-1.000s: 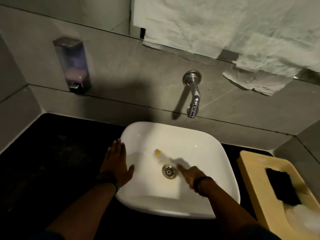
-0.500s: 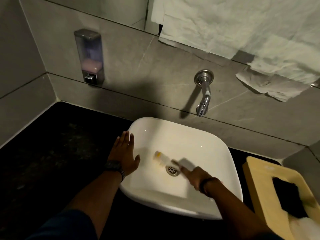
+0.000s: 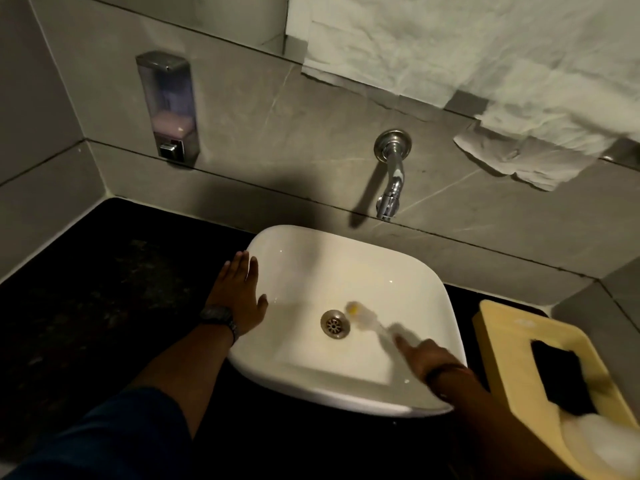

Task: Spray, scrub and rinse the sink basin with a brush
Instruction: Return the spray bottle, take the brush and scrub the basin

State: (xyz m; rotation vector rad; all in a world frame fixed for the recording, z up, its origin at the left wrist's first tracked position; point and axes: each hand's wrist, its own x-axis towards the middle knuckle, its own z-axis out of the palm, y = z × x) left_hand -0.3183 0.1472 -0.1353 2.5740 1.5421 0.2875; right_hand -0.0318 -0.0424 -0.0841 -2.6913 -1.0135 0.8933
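A white square sink basin (image 3: 408, 282) sits on a black counter, with a metal drain (image 3: 334, 324) in its floor. My right hand (image 3: 427, 356) reaches into the basin from the right and grips a white brush (image 3: 363, 318) with a yellow tip. The brush head is blurred and lies just right of the drain. My left hand (image 3: 239, 296) rests flat on the basin's left rim, fingers spread, with a dark watch on the wrist.
A chrome tap (image 3: 391, 174) juts from the grey tiled wall above the basin. A soap dispenser (image 3: 168, 107) hangs at the left. A yellow tray (image 3: 512, 344) with a black pad (image 3: 561, 375) stands right of the sink. Crumpled paper (image 3: 450, 46) covers the mirror.
The brush head has swept from left of the drain to its right side, and my right hand has drawn back to the right. The camera view has shifted left.
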